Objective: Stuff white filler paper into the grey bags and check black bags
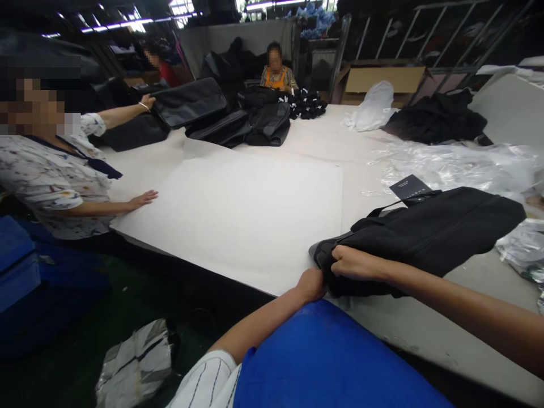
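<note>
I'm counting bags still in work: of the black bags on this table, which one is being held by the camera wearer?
The black bag at the near right edge: both hands, left hand and right hand, clutch its end. The other bags lie far across the table.

No legible text; faint print on dark card [408, 186] atop black bag [437, 232], too small to read

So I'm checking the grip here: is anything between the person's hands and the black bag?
Nothing visible. The left hand and right hand both close directly on the near end of the black bag, which lies on the table by the edge.
</note>
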Demonstrator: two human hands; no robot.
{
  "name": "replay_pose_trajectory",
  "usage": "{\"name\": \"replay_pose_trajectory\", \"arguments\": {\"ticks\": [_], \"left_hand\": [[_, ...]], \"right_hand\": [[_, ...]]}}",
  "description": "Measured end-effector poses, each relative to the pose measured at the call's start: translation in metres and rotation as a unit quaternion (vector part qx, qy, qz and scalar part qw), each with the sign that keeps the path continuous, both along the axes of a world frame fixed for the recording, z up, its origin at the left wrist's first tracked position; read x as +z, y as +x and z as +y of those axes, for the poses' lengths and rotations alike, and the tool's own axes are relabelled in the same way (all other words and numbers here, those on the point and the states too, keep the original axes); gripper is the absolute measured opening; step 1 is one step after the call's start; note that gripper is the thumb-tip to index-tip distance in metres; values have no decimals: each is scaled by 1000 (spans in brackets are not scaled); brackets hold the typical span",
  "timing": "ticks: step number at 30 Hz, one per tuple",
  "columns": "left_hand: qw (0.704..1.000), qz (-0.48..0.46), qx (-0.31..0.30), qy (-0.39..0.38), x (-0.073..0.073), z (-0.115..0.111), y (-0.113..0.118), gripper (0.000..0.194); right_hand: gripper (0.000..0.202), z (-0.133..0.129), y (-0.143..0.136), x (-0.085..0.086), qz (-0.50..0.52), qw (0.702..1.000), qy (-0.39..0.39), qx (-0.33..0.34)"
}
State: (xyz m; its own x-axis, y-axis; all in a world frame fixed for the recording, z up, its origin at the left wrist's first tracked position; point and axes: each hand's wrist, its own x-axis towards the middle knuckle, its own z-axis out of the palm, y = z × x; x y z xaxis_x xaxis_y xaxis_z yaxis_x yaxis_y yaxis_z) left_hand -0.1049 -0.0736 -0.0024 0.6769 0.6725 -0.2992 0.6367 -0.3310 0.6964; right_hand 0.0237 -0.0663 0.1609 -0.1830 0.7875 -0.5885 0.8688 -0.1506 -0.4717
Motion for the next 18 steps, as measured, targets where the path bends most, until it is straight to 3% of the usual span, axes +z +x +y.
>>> {"name": "replay_pose_trajectory", "arguments": {"ticks": [3, 6, 11, 13, 15, 18], "left_hand": [[999, 9, -10, 44, 2, -1, -5, 25], [996, 18, -7, 85, -2, -1, -6, 22], [986, -8, 28, 161, -41, 11, 9, 15], [982, -20, 61, 180, -50, 20, 11, 14], [983, -29, 99, 149, -44, 27, 7, 12], [985, -42, 163, 37, -13, 25, -4, 6]], "right_hand": [[26, 12, -9, -1, -72, 990, 88, 80], [21, 21, -7, -22, -92, 976, 171, 96], [18, 45, 23, -81, -39, 969, 223, 95], [19, 54, 33, -93, -22, 969, 218, 114], [20, 57, 34, -87, -21, 967, 222, 123], [15, 36, 16, -42, -8, 963, 250, 95]]}}
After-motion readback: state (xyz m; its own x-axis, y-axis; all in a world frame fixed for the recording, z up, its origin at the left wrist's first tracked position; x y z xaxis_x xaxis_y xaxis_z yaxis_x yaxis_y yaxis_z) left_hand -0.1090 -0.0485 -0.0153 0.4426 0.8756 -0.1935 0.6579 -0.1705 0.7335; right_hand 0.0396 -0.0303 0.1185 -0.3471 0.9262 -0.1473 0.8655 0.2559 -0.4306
